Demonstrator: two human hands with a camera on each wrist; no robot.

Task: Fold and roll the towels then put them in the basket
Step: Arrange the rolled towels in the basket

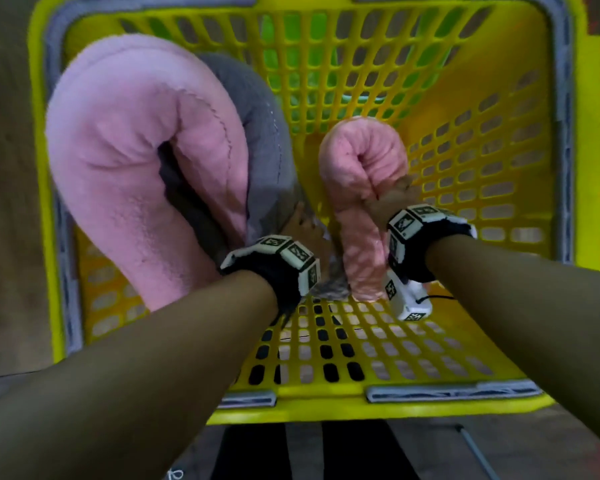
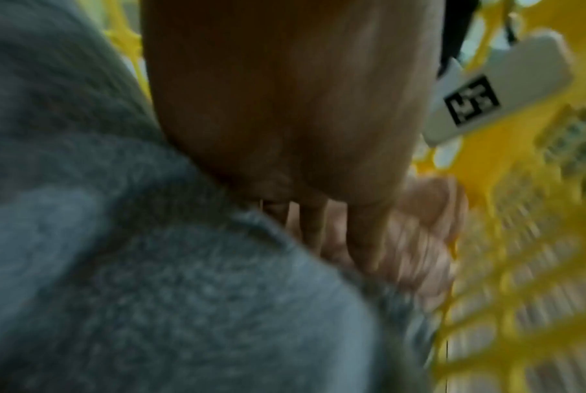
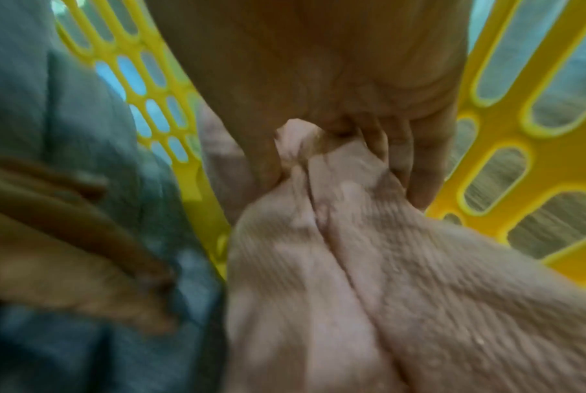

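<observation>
Item: small ribbed pink rolled towel (image 1: 361, 174), pinched in my right hand (image 1: 392, 199) to seat it upright in the yellow perforated plastic basket (image 1: 465, 140); my left hand (image 1: 305, 226), fingers straight, presses the grey rolled towel (image 1: 267, 133) aside for room.

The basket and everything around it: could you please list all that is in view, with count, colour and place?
basket: one, yellow mesh with grey rim trim, fills the head view, seen from above.
big pink towel: one, pale pink, bent over at the basket's left side.
grey towel: one, grey, tucked against the big pink towel, toward the middle.
small pink towel: one, salmon pink, ribbed, rolled, right of middle inside the basket.
green thing: one, green, behind the far mesh wall; too unclear to name.
wrist bands: two, black with white marker blocks, one on each wrist.
left hand: one, fingers straight, against the grey towel.
right hand: one, grips the small pink towel.
</observation>
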